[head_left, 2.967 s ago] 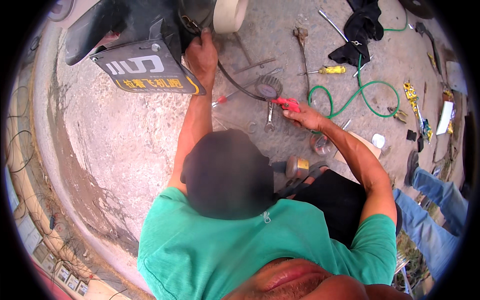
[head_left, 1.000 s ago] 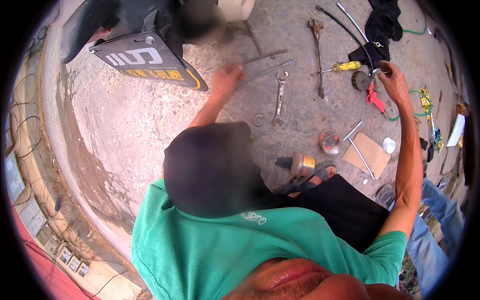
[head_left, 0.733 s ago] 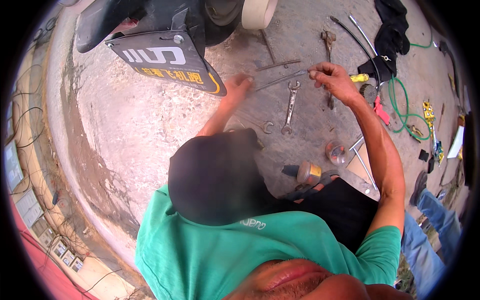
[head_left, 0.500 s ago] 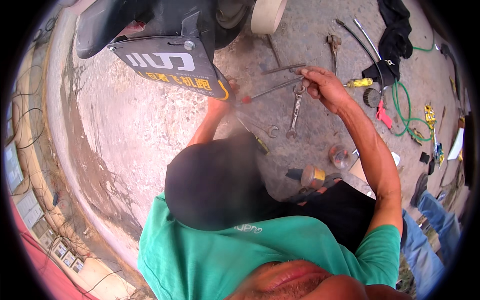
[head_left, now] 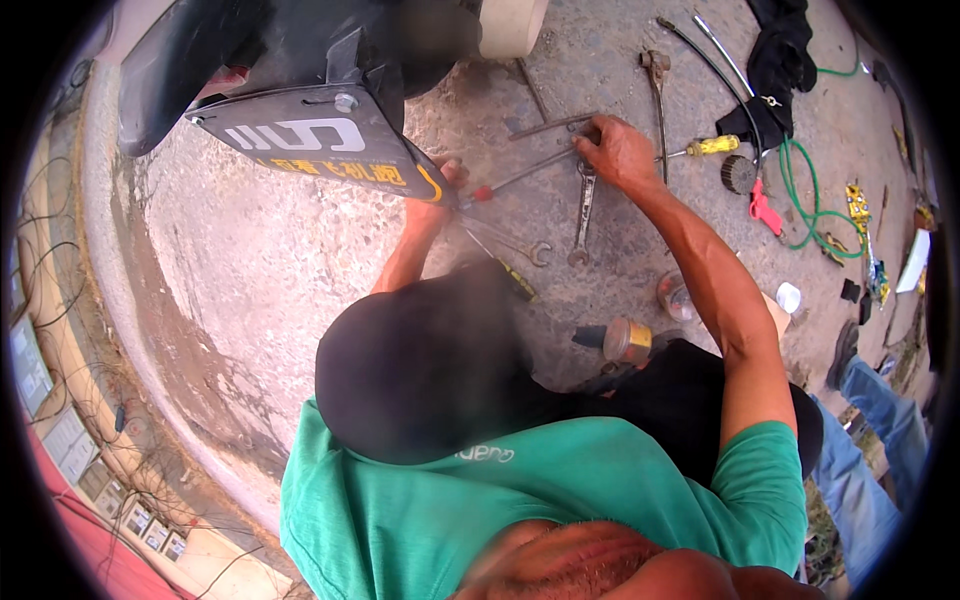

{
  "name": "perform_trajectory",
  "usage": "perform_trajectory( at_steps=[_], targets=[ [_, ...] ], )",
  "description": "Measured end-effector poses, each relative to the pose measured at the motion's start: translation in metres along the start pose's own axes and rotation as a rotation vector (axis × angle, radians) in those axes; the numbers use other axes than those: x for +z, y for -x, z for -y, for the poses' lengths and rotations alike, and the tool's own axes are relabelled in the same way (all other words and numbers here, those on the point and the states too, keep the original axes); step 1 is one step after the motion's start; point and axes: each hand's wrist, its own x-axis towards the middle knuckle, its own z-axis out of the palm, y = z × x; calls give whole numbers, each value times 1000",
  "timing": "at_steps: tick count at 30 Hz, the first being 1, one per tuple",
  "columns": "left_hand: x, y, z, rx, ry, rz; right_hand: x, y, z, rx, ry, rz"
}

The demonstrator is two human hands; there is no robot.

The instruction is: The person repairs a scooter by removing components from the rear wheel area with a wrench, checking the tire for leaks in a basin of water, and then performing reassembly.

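Note:
My right hand [head_left: 617, 153] is closed, its fingertips pinching the far end of a thin metal rod with a red end [head_left: 530, 172]. The rod slants down leftward, its red end beside my left hand [head_left: 428, 208]. That hand is partly hidden behind a dark plate [head_left: 330, 140] with printed markings, fixed to the rear of a black vehicle; its visible fingers look curled, but what they hold is hidden. Just below my right hand lies a combination wrench [head_left: 584, 215]. A T-shaped metal bar [head_left: 540, 130] lies beyond the rod.
An open-end wrench [head_left: 538, 254] and a yellow-black screwdriver [head_left: 518, 282] lie near my knee. To the right are a socket wrench [head_left: 656, 75], a yellow screwdriver [head_left: 712, 146], a pink air gun [head_left: 764, 207] and a green hose [head_left: 812, 220]. Another person's jeans-clad legs [head_left: 860, 480] show at lower right.
My right hand has shifted slightly left and its fingers have drawn closer together at the rod's end. The whole view has moved a little; my left hand stays by the plate.

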Motion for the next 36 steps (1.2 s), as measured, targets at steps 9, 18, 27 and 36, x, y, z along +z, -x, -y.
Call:
perform_trajectory(
  at_steps=[9, 18, 27, 36],
  targets=[
    [-8, -1, 12, 3, -67, 22, 19, -14, 11, -29, -13, -46],
    [-5, 1, 14, 4, -63, -30, -1, 2, 52, 312, -1220, 387],
    [-6, -9, 32, 117, -203, 1, -137, 49, 113, 20, -1898, 1028],
    [-8, -11, 46, 141, -101, 5, -197, 97, 133, -252, -1812, 1491]
  ],
)
